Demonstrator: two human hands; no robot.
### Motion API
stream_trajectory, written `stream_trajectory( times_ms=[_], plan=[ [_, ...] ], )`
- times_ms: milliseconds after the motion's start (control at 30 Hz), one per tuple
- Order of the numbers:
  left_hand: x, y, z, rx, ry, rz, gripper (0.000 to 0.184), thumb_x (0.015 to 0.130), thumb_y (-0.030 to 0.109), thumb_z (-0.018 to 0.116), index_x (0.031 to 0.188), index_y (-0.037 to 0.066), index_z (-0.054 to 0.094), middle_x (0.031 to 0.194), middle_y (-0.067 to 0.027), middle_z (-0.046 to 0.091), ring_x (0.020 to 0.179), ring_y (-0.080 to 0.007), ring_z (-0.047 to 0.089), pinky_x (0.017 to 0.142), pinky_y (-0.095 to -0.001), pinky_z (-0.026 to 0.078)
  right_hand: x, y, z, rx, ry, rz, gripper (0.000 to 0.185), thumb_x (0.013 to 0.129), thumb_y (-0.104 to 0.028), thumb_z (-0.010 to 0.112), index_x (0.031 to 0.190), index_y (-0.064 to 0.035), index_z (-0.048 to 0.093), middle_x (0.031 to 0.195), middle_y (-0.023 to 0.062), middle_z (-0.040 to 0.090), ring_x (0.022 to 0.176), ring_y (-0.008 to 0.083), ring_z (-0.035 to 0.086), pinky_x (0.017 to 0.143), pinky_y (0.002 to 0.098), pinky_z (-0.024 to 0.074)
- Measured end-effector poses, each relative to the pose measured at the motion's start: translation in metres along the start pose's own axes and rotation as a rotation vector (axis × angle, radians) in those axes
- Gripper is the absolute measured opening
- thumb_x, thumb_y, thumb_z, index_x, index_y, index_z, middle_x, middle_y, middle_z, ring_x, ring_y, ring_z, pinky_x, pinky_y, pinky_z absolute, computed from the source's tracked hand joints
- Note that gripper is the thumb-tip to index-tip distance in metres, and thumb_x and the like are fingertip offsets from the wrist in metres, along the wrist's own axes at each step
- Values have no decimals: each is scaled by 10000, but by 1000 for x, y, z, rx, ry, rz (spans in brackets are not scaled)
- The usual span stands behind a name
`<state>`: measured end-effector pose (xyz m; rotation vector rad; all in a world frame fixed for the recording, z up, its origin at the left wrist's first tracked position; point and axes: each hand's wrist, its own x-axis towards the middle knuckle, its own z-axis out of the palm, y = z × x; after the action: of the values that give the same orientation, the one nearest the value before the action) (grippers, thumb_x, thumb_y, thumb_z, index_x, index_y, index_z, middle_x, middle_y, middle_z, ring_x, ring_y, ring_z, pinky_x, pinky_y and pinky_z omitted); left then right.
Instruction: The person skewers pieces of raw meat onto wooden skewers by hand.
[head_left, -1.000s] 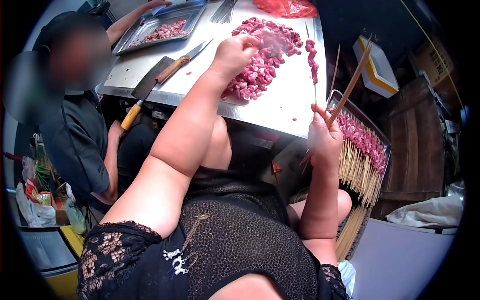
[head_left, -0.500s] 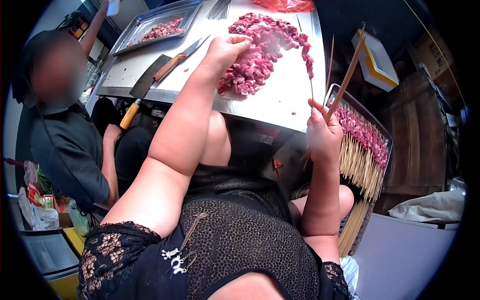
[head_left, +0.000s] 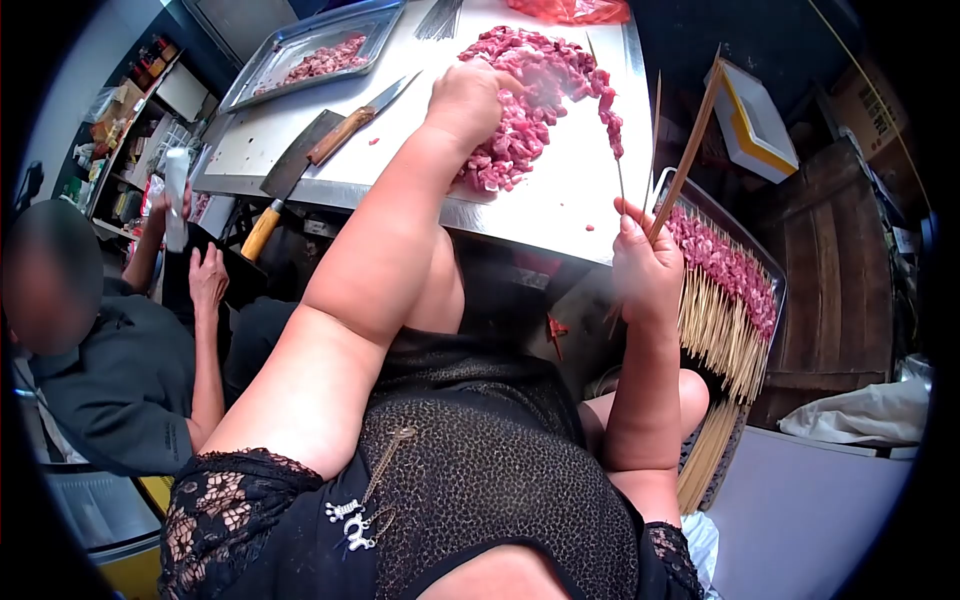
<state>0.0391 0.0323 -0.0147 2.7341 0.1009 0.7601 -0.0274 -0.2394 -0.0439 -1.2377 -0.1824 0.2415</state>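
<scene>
A pile of raw pink meat pieces (head_left: 540, 85) lies on the white table. My left hand (head_left: 475, 100) reaches onto its left side, the index finger stretched out over the pieces; the other fingertips are hidden, and I see nothing held. My right hand (head_left: 645, 260) is closed round several wooden skewers (head_left: 690, 145) at the table's front right corner. One of these is a meat skewer (head_left: 610, 120), with a few pieces threaded on its upper part, pointing up over the table beside the pile. The others in the hand look bare.
A cleaver (head_left: 300, 155) and a wooden-handled knife (head_left: 355, 122) lie on the table's left. Behind them sits a metal tray (head_left: 250, 95) with more meat. A tray of finished meat skewers (head_left: 725, 280) stands at right. A co-worker (head_left: 120, 360) at left holds a pale object (head_left: 176, 200).
My left hand has shifted right onto the meat, its pinch loosened into a stretched finger. My right hand stays nearly still. The co-worker leaned back and lowered the pale object.
</scene>
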Motion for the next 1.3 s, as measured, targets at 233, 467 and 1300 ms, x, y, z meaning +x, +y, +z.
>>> stream_trajectory(
  times_ms=[233, 467, 1300],
  plan=[
    [3, 13, 0, 45, -247, -6, 174, 737, 154, 647, 897, 164, 717, 882, -118, 656, 838, -285, 619, 817, -367, 481, -2, -2, -4, 32, -11, -8, 282, 931, -122, 518, 1170, 26, 547, 588, -85, 403, 450, -9, 298, 400, 146, 224],
    [-3, 5, -9, -1049, -53, -447, 161, 907, 129, 539, 925, 28, 663, 864, -65, 663, 714, -100, 623, 658, -230, 507, -4, -4, -4, 43, -1, 18, 258, 927, -113, 521, 1143, 21, 571, 595, -86, 415, 451, -11, 307, 397, 146, 221],
    [-5, 19, -20, -1636, -45, -532, 150, 944, 107, 480, 1016, -4, 551, 937, -131, 637, 869, -216, 652, 786, -315, 566, -6, 4, 1, -589, -54, -71, 221, 902, -103, 545, 1068, 11, 636, 870, -20, 613, 685, 6, 467, 609, 158, 377]
  ],
)
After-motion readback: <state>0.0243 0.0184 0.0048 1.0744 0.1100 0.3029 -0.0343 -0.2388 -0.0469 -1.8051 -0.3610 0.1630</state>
